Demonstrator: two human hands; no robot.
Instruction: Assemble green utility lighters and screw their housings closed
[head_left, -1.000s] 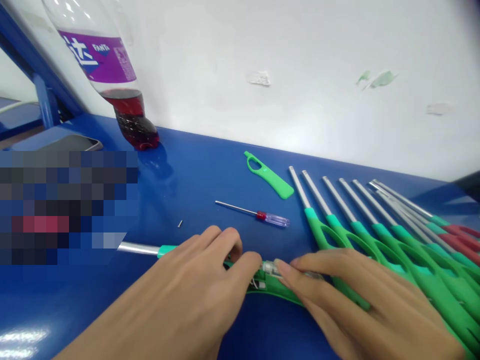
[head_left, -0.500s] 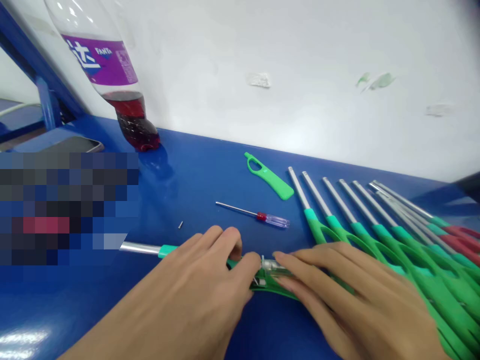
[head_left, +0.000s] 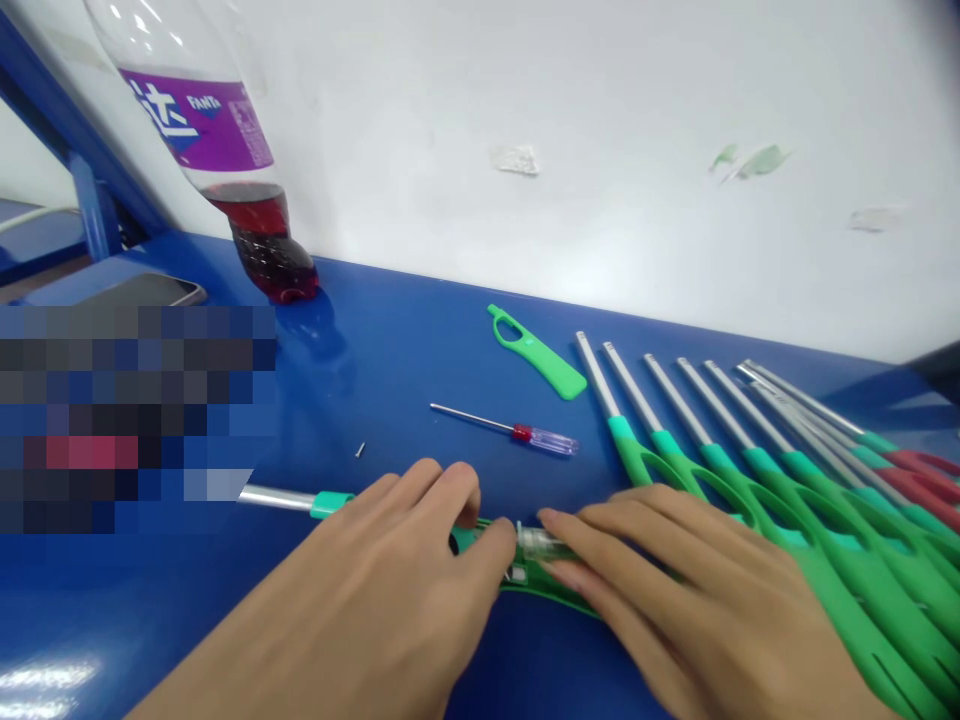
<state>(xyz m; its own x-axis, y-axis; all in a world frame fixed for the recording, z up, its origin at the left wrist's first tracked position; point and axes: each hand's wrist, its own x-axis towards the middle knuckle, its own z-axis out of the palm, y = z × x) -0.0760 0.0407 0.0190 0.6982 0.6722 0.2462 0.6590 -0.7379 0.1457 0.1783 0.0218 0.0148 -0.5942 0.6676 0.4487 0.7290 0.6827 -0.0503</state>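
An opened green long-nosed lighter (head_left: 553,584) lies on the blue table, its metal tube pointing left. My left hand (head_left: 416,570) is closed around its front half, behind the teal collar (head_left: 330,504), with thumb and fingertips at the inner parts. A clear plastic fuel tank (head_left: 534,542) sits in the open casing. My right hand (head_left: 697,585) presses its thumb and index fingertip on this tank at the handle end. The rest of the handle is hidden under my right hand. Above the hands lie a loose green casing half (head_left: 551,365) and a small screwdriver (head_left: 546,441).
Several green lighters (head_left: 795,500) lie side by side at the right, with red-handled ones (head_left: 919,480) beyond. A tiny screw (head_left: 361,450) rests left of the screwdriver. A Fanta bottle (head_left: 274,260) and a phone (head_left: 161,289) stand and lie at the back left. A white wall (head_left: 450,90) borders the table.
The held lighter and my left hand have shifted slightly left. The casing's handle part has tilted a little lower. Both hands keep their hold, and the other things stay in place.
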